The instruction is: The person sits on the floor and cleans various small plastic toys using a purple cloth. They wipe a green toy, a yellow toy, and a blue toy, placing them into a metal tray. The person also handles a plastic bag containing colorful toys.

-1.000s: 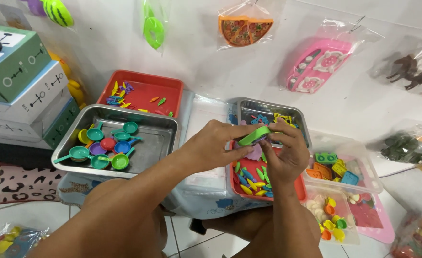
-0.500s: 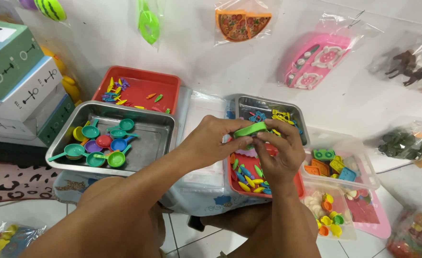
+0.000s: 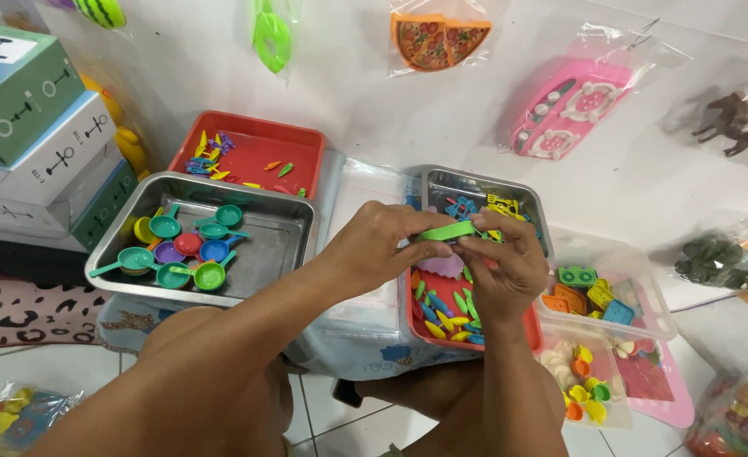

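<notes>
- Over the near red tray (image 3: pixel 522 326), both hands meet in mid-air, forearms coming in from the near edge and converging.
- Left hand (image 3: pixel 378 245) is palm-down, fingers curled, thumb and fingertips pinching the left end of a small green toy piece (image 3: pixel 447 230).
- Right hand (image 3: pixel 501 271) faces it with the knuckles turned away, its fingertips closed on the right end of the same green piece; whether it holds anything else I cannot tell.
- That green piece lies roughly level between the two hands, above the red tray and just near of the right-hand steel tray (image 3: pixel 522 199).
- Under the hands, the red tray holds a scatter of small yellow, green and blue bits, too many and too hidden to count, plus one pale pink scalloped piece (image 3: pixel 441 266).
- To the left, one large steel tray (image 3: pixel 281 245) holds about nine little toy pans (image 3: pixel 183 250) in green, teal, blue, red, purple and yellow, bunched at its left side.
- Beyond it, a second red tray (image 3: pixel 264 156) carries a few tiny coloured pieces.
- At the far left, three boxes (image 3: pixel 39 144) are stacked.
- Right of the hands, one clear tub (image 3: pixel 657 313) holds chunky toy blocks; a second tub nearer holds small yellow and orange pieces.
</notes>
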